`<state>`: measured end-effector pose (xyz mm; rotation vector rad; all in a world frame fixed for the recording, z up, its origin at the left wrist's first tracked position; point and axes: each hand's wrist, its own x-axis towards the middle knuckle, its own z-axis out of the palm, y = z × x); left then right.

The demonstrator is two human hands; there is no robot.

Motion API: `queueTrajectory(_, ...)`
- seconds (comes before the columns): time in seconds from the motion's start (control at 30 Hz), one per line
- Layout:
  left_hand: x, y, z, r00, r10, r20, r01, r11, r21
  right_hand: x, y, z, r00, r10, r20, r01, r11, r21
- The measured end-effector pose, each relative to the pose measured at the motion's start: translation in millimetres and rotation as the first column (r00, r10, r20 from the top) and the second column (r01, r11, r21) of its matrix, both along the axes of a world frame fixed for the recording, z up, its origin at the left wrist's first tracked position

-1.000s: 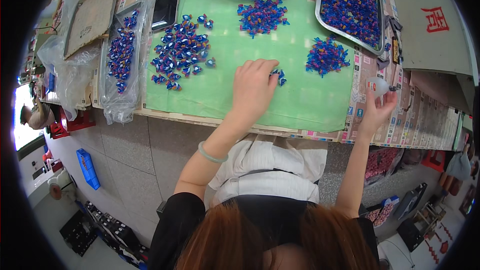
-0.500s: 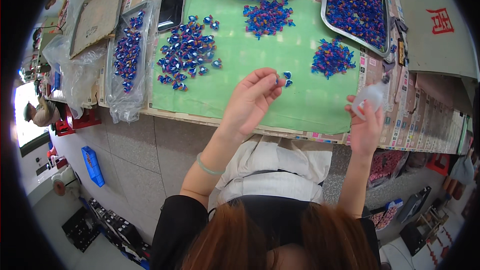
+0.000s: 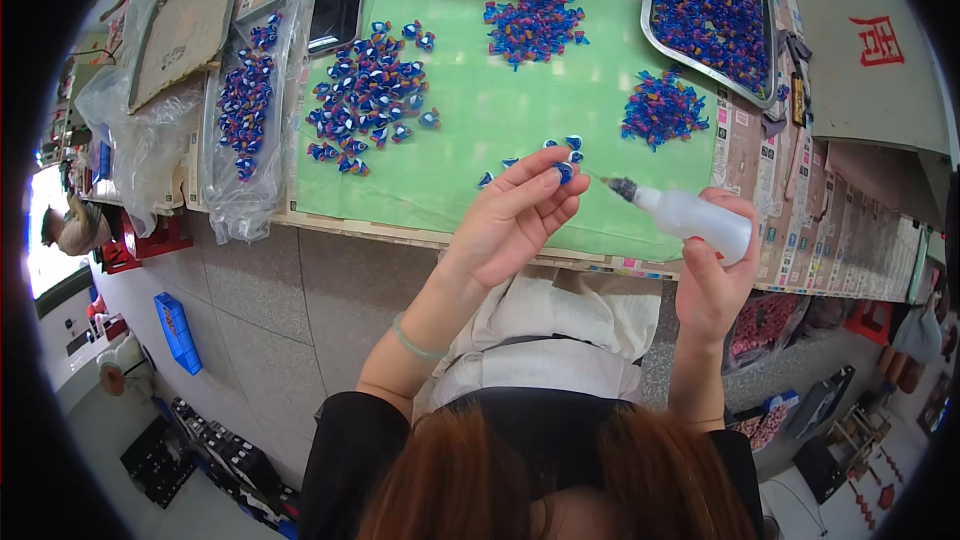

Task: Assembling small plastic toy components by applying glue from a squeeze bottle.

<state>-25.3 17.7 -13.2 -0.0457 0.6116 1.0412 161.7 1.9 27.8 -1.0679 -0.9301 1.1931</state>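
Observation:
Between the thumb and fingers of my left hand (image 3: 510, 225) is a small blue-and-white plastic piece (image 3: 564, 173). My right hand (image 3: 715, 290) is closed around a translucent white squeeze bottle (image 3: 705, 227), tipped on its side. Its dark-collared thin nozzle points left, close to the held piece; whether they touch I cannot tell. Just beyond my left fingers, a few similar blue-and-white pieces (image 3: 574, 143) lie on the green mat (image 3: 500, 105). A larger pile of blue-and-white pieces (image 3: 365, 100) spreads over the mat's left side.
Blue, purple and orange pieces form one pile (image 3: 533, 28) at the far middle and another (image 3: 665, 110) at the right. A metal tray (image 3: 650, 35) full of them stands far right. Leftward are a black phone (image 3: 338, 2), a plastic-lined tray (image 3: 212, 130) and a worn board (image 3: 190, 25).
My right hand has brought the bottle left and tipped it so its nozzle faces the held piece. The blue-and-white piece in my left fingers now shows more plainly.

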Motion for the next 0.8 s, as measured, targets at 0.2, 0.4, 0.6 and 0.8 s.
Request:
queueTrajectory(0.2, 0.7, -1.3, -9.9, 0.995, -0.072, 0.074, 0.068, 0.996, 0.054, -0.3, -3.6, 6.4, 0.943, -0.02, 0.333, -0.051, 0.978, 0.203)
queueTrajectory(0.4, 2.2, -0.7, -9.1, 0.996, -0.081, 0.041, 0.079, 0.996, 0.031, -4.0, -3.8, 3.6, 0.927, -0.009, 0.374, -0.053, 0.986, 0.156)
queueTrajectory(0.6, 2.3, -0.6, -7.7, 0.995, -0.088, 0.043, 0.087, 0.996, 0.032, -5.7, -3.4, 2.2, 0.927, 0.009, 0.374, -0.053, 0.993, 0.108)
queueTrajectory(0.8, 2.8, -0.9, -7.7, 0.995, -0.092, 0.039, 0.092, 0.996, 0.018, -5.2, -2.2, 2.0, 0.936, -0.004, 0.351, -0.046, 0.99, 0.134)
